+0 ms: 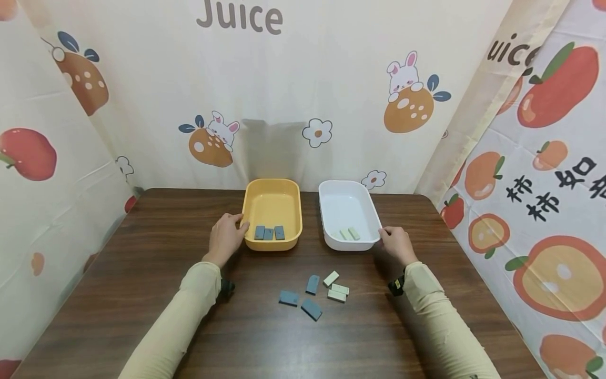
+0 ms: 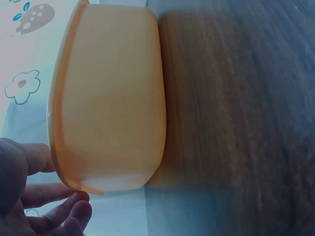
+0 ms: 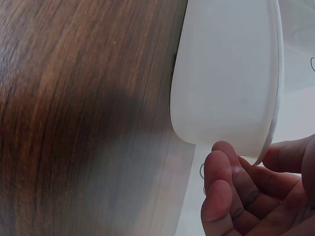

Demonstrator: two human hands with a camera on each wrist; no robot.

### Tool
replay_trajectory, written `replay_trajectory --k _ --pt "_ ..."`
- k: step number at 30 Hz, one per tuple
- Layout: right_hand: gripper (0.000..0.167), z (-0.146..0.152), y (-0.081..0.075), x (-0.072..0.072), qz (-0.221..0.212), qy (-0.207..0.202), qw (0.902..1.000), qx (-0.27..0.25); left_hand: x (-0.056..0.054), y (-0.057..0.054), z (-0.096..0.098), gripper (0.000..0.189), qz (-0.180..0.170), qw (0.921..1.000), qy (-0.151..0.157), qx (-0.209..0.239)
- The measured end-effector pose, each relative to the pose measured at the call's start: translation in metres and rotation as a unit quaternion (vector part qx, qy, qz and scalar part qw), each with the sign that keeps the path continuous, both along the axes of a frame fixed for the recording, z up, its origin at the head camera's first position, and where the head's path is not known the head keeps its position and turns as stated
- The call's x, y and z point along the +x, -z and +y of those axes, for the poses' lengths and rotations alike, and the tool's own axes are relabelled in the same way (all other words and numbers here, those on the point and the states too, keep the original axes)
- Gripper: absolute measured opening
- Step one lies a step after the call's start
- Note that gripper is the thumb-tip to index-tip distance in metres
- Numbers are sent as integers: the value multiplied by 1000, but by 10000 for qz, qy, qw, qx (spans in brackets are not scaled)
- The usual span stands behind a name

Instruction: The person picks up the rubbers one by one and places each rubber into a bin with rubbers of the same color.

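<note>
Nearest me, two pale sleeves, the left (image 1: 175, 321) and the right (image 1: 450, 321), rise from the bottom edge of my head view over a dark wood-grain table (image 1: 236, 342). At lower centre lie three loose blue-grey blocks: the lowest (image 1: 311, 309) slants from upper left to lower right, the left one (image 1: 288, 298) runs nearly across, and the upper one (image 1: 312, 284) stands lengthwise up the frame. Just right of them, two pale green blocks (image 1: 336, 296) lie side by side nearly crosswise, and a third (image 1: 331, 278) points to the upper right. Beyond, my left hand (image 1: 224, 239) pinches the rim of the yellow tray (image 1: 272, 246) near its lower-left corner, thumb and fingers nearly closed across the edge. My right hand (image 1: 397, 245) grips the white tray (image 1: 350, 246) the same way at its lower-right corner. Both trays rest at the centre of the frame, well apart; the yellow one's long axis runs straight up the picture, while the white one's leans slightly left at its far end. Three blue-grey blocks (image 1: 268, 234) line the yellow tray's near end, pointing up the frame; pale green blocks (image 1: 354, 233) lie in the white tray's, tilted toward the upper left. Behind hangs a fruit-and-rabbit curtain (image 1: 350, 79).
</note>
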State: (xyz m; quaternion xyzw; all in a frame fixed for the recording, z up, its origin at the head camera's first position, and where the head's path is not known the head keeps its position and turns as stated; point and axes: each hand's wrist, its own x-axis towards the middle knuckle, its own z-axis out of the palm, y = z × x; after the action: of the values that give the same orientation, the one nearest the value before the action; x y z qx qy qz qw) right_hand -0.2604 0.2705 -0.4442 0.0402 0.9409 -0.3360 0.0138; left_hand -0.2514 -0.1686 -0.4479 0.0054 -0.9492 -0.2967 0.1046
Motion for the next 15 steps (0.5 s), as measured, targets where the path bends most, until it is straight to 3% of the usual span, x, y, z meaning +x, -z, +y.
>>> replay_trajectory --k 15 --pt "39 -1 -2 2 -37 -21 10000 36 2 4 0 39 115 9998 -115 106"
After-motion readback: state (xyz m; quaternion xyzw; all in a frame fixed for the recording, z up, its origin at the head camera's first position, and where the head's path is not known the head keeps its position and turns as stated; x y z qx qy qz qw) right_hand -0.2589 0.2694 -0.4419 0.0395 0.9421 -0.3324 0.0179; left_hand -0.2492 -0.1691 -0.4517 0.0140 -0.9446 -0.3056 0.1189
